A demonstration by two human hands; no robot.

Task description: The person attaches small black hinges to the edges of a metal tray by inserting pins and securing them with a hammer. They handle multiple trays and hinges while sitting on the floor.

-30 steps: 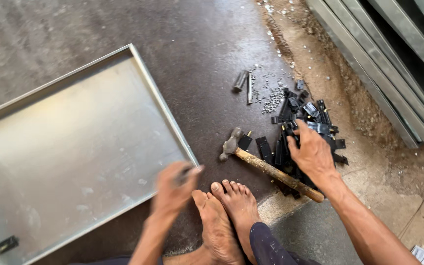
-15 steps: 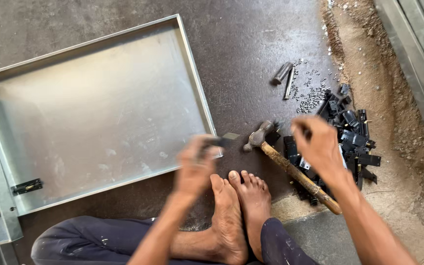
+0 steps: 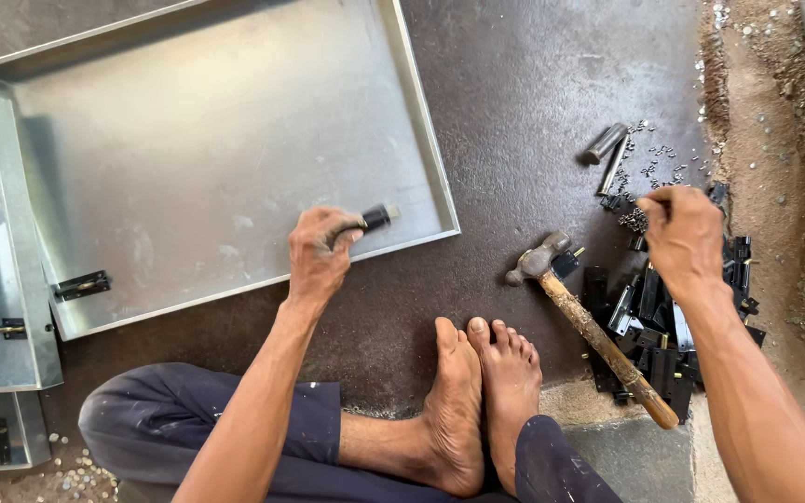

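Metal tray (image 3: 235, 140), large and shallow with a raised rim, lies on the dark floor just beyond the person's bare feet (image 3: 482, 401). One black latch (image 3: 83, 285) already sits fixed near the tray's near-left corner, and similar latches show on the other metal panels (image 3: 2, 279) stacked left of the tray, so I judge the fitting work partly done, with this tray's near-right corner not yet fitted.

The left hand (image 3: 320, 251) is clenched around a small black fitting (image 3: 376, 218), held over the tray's near rim close to that corner. The right hand (image 3: 684, 240) hovers right of the tray, over a heap of black hardware (image 3: 649, 317); its fingers are pinched together as if around something tiny, but I cannot tell whether it holds anything. A wooden-handled hammer (image 3: 589, 326) lies untouched between the tray and the heap, its head toward the tray. Beyond the heap sit a dark punch (image 3: 604, 142) and scattered small rivets (image 3: 659, 163).

Hidden: the fitting's shape inside the fist, whatever the pinch may contain, and the tray's far-left corner, cut off by the picture's edge.
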